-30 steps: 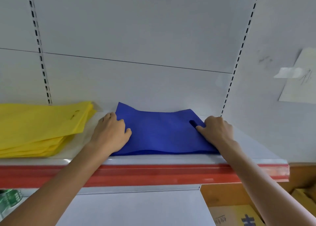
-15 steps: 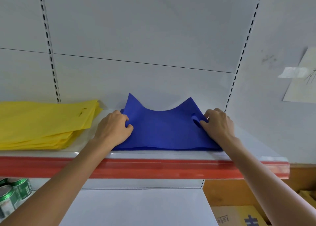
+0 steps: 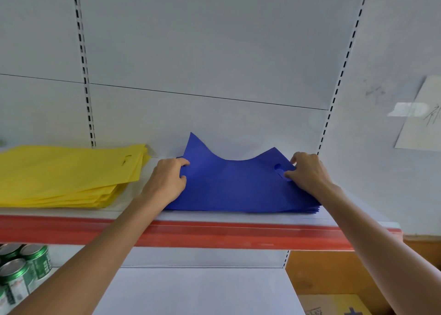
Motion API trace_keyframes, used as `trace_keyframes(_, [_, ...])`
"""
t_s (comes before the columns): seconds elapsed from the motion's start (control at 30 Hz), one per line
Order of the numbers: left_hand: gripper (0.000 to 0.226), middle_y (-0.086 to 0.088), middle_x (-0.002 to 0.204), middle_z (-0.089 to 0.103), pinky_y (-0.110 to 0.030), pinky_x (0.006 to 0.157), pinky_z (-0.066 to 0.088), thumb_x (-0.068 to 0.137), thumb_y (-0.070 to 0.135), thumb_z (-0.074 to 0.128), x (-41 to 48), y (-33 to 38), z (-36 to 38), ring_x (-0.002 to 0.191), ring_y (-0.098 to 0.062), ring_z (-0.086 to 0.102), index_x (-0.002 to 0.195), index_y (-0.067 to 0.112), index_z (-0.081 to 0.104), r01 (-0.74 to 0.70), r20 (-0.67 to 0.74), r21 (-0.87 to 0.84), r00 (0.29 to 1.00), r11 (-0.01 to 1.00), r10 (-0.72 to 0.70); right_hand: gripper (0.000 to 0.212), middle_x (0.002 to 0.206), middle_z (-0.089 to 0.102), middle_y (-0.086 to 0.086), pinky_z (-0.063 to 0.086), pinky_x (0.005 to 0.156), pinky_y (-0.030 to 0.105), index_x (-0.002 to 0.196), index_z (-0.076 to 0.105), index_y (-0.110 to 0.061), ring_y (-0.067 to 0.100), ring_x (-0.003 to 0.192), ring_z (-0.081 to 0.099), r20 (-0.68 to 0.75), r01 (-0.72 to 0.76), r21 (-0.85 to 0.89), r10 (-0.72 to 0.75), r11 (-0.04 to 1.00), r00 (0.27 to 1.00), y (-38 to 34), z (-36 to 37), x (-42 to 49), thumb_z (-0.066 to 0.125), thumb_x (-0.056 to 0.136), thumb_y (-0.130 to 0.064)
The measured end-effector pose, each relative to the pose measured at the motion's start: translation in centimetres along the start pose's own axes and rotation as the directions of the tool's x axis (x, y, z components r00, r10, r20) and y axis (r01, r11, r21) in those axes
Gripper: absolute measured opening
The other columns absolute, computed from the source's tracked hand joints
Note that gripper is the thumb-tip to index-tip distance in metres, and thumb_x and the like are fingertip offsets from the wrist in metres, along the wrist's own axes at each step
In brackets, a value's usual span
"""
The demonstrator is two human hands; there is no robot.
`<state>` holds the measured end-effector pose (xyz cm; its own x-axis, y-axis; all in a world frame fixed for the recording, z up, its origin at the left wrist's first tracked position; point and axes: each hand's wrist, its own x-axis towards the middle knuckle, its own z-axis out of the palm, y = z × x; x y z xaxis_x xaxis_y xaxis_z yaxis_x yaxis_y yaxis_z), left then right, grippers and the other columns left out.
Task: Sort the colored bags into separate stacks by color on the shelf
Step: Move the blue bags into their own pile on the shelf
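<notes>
On the shelf [image 3: 133,209], the yellow stack [image 3: 66,174] lies at the left, well apart from the hands. The left hand [image 3: 167,181] has its fingers curled over the left edge of the top blue bag [image 3: 233,181], gripping it. The bag lies on the blue stack [image 3: 238,208] in the middle of the shelf, its back corners bowed up against the rear panel. The right hand [image 3: 307,171] pinches the bag's right edge at the handle cut-out. The risk, as I judge it, is that the limp bag settles skewed or creased if the hands squeeze inward, and a sideways tug could drag the thin bags below off square or over the front lip. Counted: at least three green cans [image 3: 23,267] on the level below, one yellow stack and one blue stack, each of several bags too thin to number, two hands, and one taped sheet [image 3: 424,114] on the wall at right.
</notes>
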<state>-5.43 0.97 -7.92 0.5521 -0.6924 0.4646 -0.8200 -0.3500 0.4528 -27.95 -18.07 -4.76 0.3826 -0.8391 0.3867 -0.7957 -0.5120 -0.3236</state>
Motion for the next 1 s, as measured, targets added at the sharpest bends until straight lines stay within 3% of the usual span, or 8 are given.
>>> trace_keyframes(0.17, [0.051, -0.017, 0.125, 0.055, -0.033, 0.093, 0.044, 0.089, 0.006, 0.058, -0.1, 0.0, 0.1, 0.115, -0.028, 0.053, 0.137, 0.016, 0.045, 0.057, 0.001, -0.042, 0.998, 0.998, -0.057, 0.021, 0.107, 0.057, 0.010, 0.036, 0.064, 0.030, 0.105, 0.056, -0.005, 0.028, 0.083, 0.051, -0.053, 0.064, -0.103, -0.069, 0.993, 0.996, 0.1, 0.1, -0.8, 0.055, 0.085, -0.011])
trace_keyframes(0.27, [0.039, -0.013, 0.124, 0.059, -0.031, 0.096, 0.042, 0.090, 0.004, 0.055, -0.2, 0.0, 0.1, 0.115, -0.026, 0.054, 0.128, 0.012, 0.056, 0.033, -0.013, -0.034, 0.999, 0.999, -0.034, 0.018, 0.103, 0.058, 0.014, 0.037, 0.062, 0.031, 0.101, 0.053, -0.002, 0.032, 0.083, 0.053, -0.071, 0.077, -0.092, -0.083, 0.993, 0.994, 0.3, 0.1, -1.0, 0.053, 0.084, -0.007])
trace_keyframes(0.37, [0.030, -0.009, 0.122, 0.062, -0.032, 0.099, 0.043, 0.090, 0.004, 0.053, -0.2, 0.1, -0.1, 0.115, -0.024, 0.055, 0.118, 0.009, 0.064, 0.017, -0.030, -0.022, 0.999, 1.000, -0.018, 0.025, 0.100, 0.061, 0.016, 0.039, 0.064, 0.034, 0.110, 0.049, -0.002, 0.036, 0.085, 0.056, -0.042, 0.083, -0.060, -0.086, 0.995, 0.995, 0.2, -0.2, -1.0, 0.052, 0.086, -0.010])
trace_keyframes(0.5, [0.032, -0.004, 0.125, 0.061, -0.036, 0.091, 0.049, 0.090, 0.013, 0.051, -0.2, 0.9, -1.4, 0.107, -0.024, 0.059, 0.120, 0.013, 0.063, 0.014, -0.041, -0.014, 0.999, 1.000, -0.014, 0.037, 0.089, 0.058, 0.011, 0.038, 0.063, 0.031, 0.122, 0.052, -0.010, 0.030, 0.078, 0.051, -0.063, 0.123, 0.040, -0.121, 0.992, 0.991, 0.1, -1.2, -0.9, 0.053, 0.085, -0.009])
trace_keyframes(0.63, [0.034, -0.003, 0.127, 0.060, -0.035, 0.093, 0.046, 0.091, 0.020, 0.051, 0.4, 1.9, -4.0, 0.111, -0.024, 0.056, 0.124, 0.017, 0.059, -0.013, -0.068, 0.025, 0.998, 1.000, 0.015, 0.038, 0.111, 0.059, 0.014, 0.041, 0.072, 0.031, 0.119, 0.056, -0.008, 0.029, 0.094, 0.054, -0.082, 0.175, 0.059, -0.170, 0.983, 0.982, -0.6, -2.8, -0.2, 0.063, 0.082, -0.007])
trace_keyframes(0.77, [0.035, -0.003, 0.127, 0.058, -0.036, 0.094, 0.043, 0.090, 0.025, 0.051, 1.1, 1.1, -7.9, 0.115, -0.025, 0.052, 0.125, 0.021, 0.059, 0.020, -0.095, 0.051, 0.995, 0.998, -0.015, 0.042, 0.116, 0.058, 0.011, 0.044, 0.072, 0.033, 0.125, 0.052, -0.014, 0.029, 0.096, 0.054, -0.118, 0.145, 0.066, -0.136, 0.987, 0.984, -3.1, -4.6, -0.3, 0.058, 0.083, -0.011])
trace_keyframes(1.0, [0.039, -0.005, 0.135, 0.052, -0.039, 0.100, 0.041, 0.091, 0.027, 0.053, -0.3, -7.9, -14.4, 0.123, -0.025, 0.047, 0.129, 0.021, 0.055, 0.088, -0.109, 0.046, 0.991, 0.995, -0.082, 0.039, 0.120, 0.060, 0.007, 0.044, 0.082, 0.035, 0.125, 0.056, -0.018, 0.030, 0.107, 0.054, -0.124, 0.194, 0.069, -0.184, 0.979, 0.975, -13.7, -3.9, -3.0, 0.056, 0.086, -0.022])
